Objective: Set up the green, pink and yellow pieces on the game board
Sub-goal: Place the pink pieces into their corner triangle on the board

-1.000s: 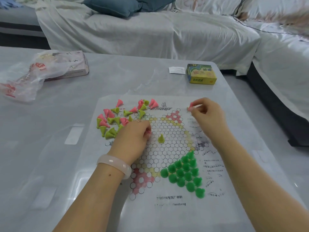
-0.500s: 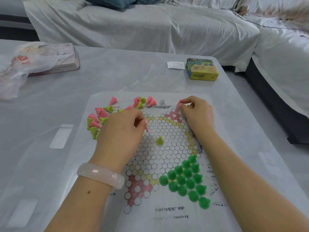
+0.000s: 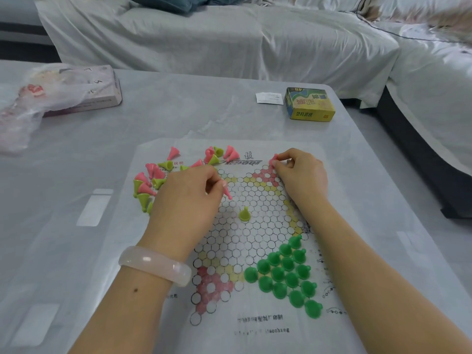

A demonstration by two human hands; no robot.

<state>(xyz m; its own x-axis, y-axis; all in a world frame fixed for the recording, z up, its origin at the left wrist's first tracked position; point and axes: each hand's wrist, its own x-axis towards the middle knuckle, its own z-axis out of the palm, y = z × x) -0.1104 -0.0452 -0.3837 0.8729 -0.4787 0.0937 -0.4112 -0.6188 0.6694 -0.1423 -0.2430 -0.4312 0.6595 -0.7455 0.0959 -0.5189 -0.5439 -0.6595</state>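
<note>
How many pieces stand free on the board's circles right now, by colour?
green pieces: 15
yellow piece: 1
pink pieces: 0; the left hand and the right hand each pinch one
Total: 16

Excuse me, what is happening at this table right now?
A person is setting up a Chinese checkers game on a paper game board. The green pieces already stand together in the near right corner. The right hand pinches a pink piece at the pink far corner of the board. The left hand holds another pink piece over the board. One yellow piece stands alone near the middle. The other pink and yellow pieces lie loose at the far left.
</note>
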